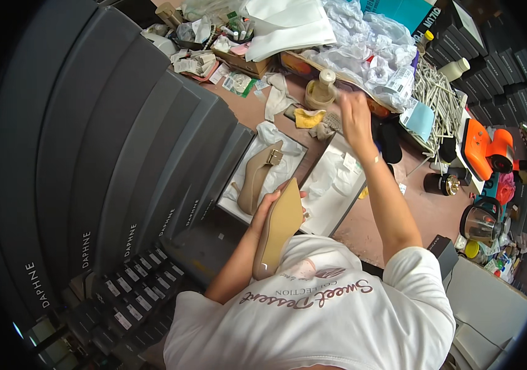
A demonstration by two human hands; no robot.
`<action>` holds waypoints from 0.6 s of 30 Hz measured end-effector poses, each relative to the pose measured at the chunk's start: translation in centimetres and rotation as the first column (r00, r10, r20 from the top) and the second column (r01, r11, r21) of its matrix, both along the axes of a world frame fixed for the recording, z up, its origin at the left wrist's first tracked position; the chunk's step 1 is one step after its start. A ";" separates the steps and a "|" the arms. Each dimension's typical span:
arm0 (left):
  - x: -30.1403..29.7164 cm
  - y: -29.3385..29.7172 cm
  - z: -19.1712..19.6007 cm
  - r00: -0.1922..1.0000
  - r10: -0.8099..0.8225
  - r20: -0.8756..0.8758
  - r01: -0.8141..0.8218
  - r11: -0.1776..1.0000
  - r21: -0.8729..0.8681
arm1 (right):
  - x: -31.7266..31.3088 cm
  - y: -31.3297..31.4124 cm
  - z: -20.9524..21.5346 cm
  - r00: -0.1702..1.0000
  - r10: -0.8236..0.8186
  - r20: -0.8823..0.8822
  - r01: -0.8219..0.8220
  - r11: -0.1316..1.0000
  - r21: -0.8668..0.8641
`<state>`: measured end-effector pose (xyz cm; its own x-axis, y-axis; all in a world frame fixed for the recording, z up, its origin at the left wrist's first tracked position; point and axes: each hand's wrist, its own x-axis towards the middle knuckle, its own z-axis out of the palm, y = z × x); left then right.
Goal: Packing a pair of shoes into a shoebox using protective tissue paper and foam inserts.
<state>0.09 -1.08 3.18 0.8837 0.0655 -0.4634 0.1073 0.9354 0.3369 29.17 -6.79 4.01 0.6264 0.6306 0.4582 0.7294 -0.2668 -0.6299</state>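
Note:
My left hand point(265, 203) is wrapped round a beige pointed shoe point(279, 225), its tan sole turned up in front of my chest. Out over the table, my right hand point(356, 120) has curled, slightly blurred fingers beside a squat jar with a pale top point(320, 92); what they hold, if anything, is too blurred to make out. A matching beige shoe with a square buckle point(257, 176) lies on white tissue in an open shoebox point(301, 150). To its right, a second open white box part point(357, 194) holds crumpled tissue.
Tall stacks of dark shoeboxes point(109, 123) wall off my left. A yellow cloth point(310, 118) lies by the jar. Crumpled white tissue point(362, 46) fills a carton at the back. Thin pale sticks point(439, 105), an orange device point(485, 148) and a glass pot point(480, 222) stand right.

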 end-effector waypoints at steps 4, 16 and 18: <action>1.2 0.0 0.0 0.999 -0.004 0.037 0.002 0.999 0.034 | -14.0 -6.9 4.5 0.900 0.269 -0.343 -0.250 0.963 0.097; 2.6 -2.2 1.0 0.983 -0.154 -0.095 0.176 0.938 0.299 | -20.9 -10.5 6.4 0.893 0.397 -0.214 -0.432 0.889 -0.152; 2.1 -2.2 0.7 0.971 -0.235 -0.048 0.238 0.912 0.335 | -21.3 -10.7 6.4 0.890 0.407 -0.205 -0.440 0.884 -0.155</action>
